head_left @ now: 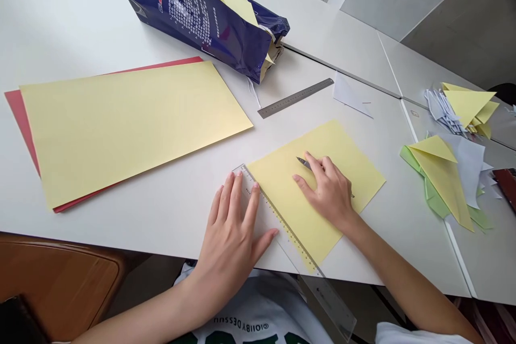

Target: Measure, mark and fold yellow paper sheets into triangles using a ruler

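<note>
Pale yellow sheet (288,199), smooth and kinda squarish, sits right by the tabletop's (226,145) near edge. Clear ruler (291,242) runs down its left side and pokes past that edge. Left hand (231,223) is just pressed on it, fingers loose. Right hand's (328,188) over a dark pen (303,163), can't tell if gripped.

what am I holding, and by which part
Left hand presses the far end of the clear plastic ruler, gripping nothing. Right hand covers the slim dark pen's middle; grip unclear.
</note>
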A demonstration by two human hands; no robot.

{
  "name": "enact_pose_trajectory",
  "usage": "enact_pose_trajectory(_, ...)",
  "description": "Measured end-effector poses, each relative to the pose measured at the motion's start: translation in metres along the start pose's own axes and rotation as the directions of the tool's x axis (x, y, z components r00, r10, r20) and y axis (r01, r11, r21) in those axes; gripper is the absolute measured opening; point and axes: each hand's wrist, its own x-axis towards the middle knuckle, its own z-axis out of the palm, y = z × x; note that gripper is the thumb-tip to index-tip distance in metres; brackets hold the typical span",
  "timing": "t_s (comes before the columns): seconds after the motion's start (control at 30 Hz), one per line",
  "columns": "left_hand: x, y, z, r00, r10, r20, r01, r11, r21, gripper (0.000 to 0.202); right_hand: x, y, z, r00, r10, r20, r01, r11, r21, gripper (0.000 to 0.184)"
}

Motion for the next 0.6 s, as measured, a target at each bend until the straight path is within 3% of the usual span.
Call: enact_pose_trajectory(0.6, -0.0013, -0.0034, -0.004, 1.0, 0.0, 0.028, 0.002, 0.998, -0.06, 0.072, 0.0008, 0.0017, -0.0002, 0.999, -0.03, -0.021, 0.03, 1.0, 0.0, 0.053)
